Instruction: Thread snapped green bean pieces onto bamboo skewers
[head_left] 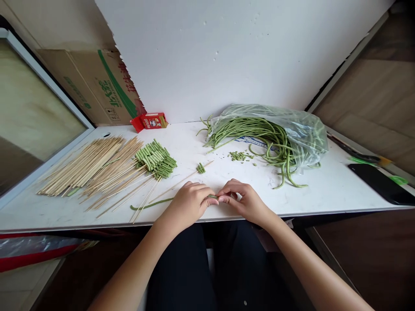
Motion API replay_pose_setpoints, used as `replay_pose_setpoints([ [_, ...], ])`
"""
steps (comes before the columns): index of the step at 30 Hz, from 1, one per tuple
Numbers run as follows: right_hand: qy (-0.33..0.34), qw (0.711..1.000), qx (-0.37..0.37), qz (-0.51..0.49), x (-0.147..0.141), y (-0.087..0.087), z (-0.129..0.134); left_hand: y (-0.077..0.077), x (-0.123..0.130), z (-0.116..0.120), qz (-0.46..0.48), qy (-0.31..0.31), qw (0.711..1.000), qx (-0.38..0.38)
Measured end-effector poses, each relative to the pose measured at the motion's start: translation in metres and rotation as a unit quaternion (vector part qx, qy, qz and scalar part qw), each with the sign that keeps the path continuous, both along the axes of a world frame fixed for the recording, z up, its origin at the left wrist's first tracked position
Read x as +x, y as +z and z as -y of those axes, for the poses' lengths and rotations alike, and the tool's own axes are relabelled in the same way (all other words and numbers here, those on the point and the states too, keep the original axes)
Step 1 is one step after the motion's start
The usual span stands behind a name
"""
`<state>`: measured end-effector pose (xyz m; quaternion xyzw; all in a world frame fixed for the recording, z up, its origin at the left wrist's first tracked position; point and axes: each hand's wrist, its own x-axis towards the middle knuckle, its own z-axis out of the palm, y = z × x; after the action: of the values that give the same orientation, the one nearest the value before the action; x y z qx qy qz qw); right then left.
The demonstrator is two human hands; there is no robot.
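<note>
A long green bean (152, 204) runs along the front of the white table, passing under my left hand (192, 199). That hand is closed around the bean. My right hand (243, 199) pinches the bean's right end between thumb and fingertips, close to the left fingers. Just beyond lies a bamboo skewer (173, 185) with a few short bean pieces (201, 168) threaded near its tip. To the left, a pile of skewered bean pieces (155, 158) rests with its sticks pointing toward the front left.
Bare bamboo skewers (82, 164) lie at the left. Whole long beans (249, 131) spill from a clear plastic bag (308, 136), near small bean scraps (240, 156). A red box (151, 121) stands at the back; a black phone (382, 182) lies right. The table's front edge (311, 213) is close.
</note>
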<state>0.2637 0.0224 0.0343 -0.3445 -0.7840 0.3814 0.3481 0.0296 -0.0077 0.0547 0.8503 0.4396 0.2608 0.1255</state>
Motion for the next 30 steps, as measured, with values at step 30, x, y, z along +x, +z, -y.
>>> replay_pose_setpoints([
  [30,0.029,0.997,0.040,-0.054,-0.017,0.031,0.032,0.028,-0.159,-0.019,-0.138,0.423,0.882,-0.154],
])
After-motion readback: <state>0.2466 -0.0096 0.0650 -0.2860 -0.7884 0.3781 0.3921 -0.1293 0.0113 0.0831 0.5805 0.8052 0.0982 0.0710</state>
